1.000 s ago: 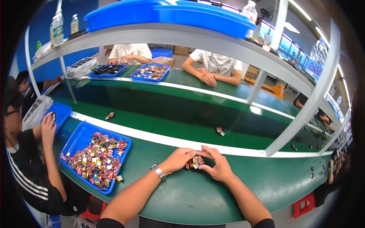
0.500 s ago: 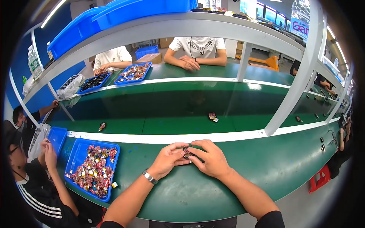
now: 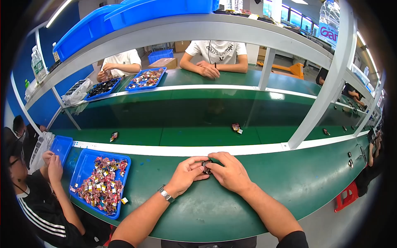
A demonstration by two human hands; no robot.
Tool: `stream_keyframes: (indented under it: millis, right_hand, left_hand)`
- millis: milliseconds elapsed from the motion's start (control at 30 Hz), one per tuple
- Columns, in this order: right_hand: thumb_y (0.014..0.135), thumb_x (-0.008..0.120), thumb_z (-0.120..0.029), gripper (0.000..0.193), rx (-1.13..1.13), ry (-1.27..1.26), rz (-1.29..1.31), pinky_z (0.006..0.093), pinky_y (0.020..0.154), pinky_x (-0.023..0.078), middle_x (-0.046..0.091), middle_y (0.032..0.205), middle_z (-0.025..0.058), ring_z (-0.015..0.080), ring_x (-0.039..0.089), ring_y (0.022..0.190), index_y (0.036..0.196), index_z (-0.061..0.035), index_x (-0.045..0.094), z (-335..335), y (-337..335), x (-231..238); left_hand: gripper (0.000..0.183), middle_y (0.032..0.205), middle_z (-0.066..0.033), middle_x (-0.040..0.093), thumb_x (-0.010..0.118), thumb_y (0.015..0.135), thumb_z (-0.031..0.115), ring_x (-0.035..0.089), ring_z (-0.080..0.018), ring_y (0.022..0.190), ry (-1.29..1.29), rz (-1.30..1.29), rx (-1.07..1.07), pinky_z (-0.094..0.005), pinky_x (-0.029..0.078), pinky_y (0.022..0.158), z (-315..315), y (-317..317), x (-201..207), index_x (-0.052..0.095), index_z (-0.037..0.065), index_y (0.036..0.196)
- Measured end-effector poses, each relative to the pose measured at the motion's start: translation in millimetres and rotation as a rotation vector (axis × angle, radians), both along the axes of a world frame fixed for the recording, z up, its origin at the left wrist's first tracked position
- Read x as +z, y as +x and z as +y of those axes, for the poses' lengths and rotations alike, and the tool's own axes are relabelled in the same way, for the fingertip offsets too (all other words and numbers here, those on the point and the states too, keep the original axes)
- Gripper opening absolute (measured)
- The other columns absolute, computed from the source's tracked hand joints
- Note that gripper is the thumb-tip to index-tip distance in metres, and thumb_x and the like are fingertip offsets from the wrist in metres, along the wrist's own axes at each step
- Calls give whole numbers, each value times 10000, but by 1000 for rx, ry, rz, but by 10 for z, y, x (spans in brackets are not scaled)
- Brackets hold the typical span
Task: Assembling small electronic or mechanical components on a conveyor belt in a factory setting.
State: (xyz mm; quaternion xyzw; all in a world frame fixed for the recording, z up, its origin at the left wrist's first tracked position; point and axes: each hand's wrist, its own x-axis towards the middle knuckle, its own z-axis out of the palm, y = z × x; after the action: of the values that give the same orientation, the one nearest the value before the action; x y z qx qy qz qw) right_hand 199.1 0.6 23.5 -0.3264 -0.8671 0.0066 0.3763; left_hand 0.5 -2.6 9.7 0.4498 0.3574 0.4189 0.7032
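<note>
While L hand [image 3: 185,175] & R hand [image 3: 232,174] clamp it tog., sm. dark part [image 3: 206,168] sits btwn them.

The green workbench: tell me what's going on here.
At the smooth green workbench, a person's left hand and right hand hold a small dark piece in a shared grip. To their left sits a blue rectangular plastic tray with a heap of small red, yellow and white pieces. Beside it, a co-worker in a black top with white stripes has both hands raised together. Across the bench, a person in a white T-shirt rests both forearms on the surface.
</note>
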Motion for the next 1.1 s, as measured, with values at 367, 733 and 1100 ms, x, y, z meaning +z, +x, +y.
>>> stream_keyframes:
  millis: [367,733,1100]
  right_hand:
    - [791,675,-85,151,18,38,-89,392,913,488,590,1199,85,277,562,1151,941,-80,656,35,39,-6]
    - [781,730,-108,134,89,-130,-30,402,966,460,575,1238,91,291,531,1186,903,-76,682,100,84,-15]
    - [834,695,-103,101,89,-298,60,398,987,449,573,1265,100,301,517,1193,920,-51,693,59,78,-10]
  left_hand:
    - [302,1235,-137,607,473,1000,5,627,-206,1107,8,-9,17,-360,560,963,4,11,-22,499,-15,1299]
    - [332,1258,-144,582,493,976,-19,623,-213,1106,14,27,-10,-360,556,970,3,9,10,485,-18,1308]
    - [380,1233,-133,588,523,948,-44,604,-195,1125,82,16,-123,-355,536,990,35,-45,-38,474,-18,1324]
